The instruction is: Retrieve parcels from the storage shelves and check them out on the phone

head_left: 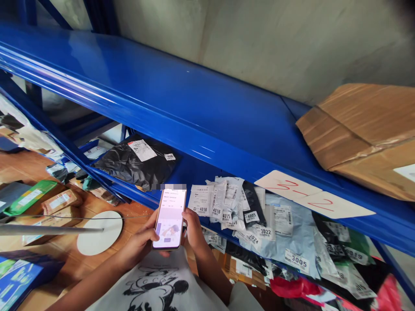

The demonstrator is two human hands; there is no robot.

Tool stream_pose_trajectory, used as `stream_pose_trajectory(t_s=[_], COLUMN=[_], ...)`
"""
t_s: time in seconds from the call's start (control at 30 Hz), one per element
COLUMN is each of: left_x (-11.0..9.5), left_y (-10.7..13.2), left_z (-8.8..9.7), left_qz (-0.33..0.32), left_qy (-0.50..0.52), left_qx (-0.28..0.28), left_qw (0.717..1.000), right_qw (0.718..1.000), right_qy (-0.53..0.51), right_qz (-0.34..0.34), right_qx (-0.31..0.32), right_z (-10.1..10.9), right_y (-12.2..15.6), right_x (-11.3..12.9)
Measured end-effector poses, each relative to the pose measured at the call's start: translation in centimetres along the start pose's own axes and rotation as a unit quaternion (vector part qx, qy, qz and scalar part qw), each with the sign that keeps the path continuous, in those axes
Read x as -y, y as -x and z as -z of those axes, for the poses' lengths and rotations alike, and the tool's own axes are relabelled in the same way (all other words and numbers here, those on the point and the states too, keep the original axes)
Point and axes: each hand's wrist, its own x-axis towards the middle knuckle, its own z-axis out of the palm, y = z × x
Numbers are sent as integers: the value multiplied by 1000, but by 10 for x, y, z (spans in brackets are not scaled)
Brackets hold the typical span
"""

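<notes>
A lit smartphone (pixel 170 218) is held upright in front of my body, its screen facing me with lines of text and a picture. My left hand (pixel 141 236) wraps the phone's left edge, the thumb lying at the lower left of the screen. On the other side my right hand (pixel 194 229) grips the right edge, with its thumb near the screen's rim. Just past the phone, small numbered parcels (pixel 201 200) and a black plastic parcel (pixel 136 160) lie on the shelf. Fingers behind the phone are mostly hidden.
A blue metal shelf (pixel 181 99) crosses the view, carrying a cardboard box (pixel 363 129) at right. A handwritten card (pixel 311 194) hangs on its edge. Grey and blue bags (pixel 300 233) fill the lower shelf. Parcels and a round white base (pixel 97 242) stand on the wooden floor.
</notes>
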Motion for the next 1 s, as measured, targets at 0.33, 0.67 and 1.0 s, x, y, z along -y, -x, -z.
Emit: stream_pose_trajectory(t_s=[0.33,0.67,1.0], left_x=[-7,-8,5], left_y=[1,2,-6], left_z=[-3,-3,6], left_qz=[14,15,19], left_qy=[-14,-1,-13], left_qx=[-21,-16,-19], left_qw=[1000,1000,1000], right_qw=[997,978,965], right_qy=[-25,-55,-196], right_qz=[-18,1,-23], right_qx=[71,200,171], right_z=[5,11,2], right_y=[3,10,9], right_x=[-1,1,-10])
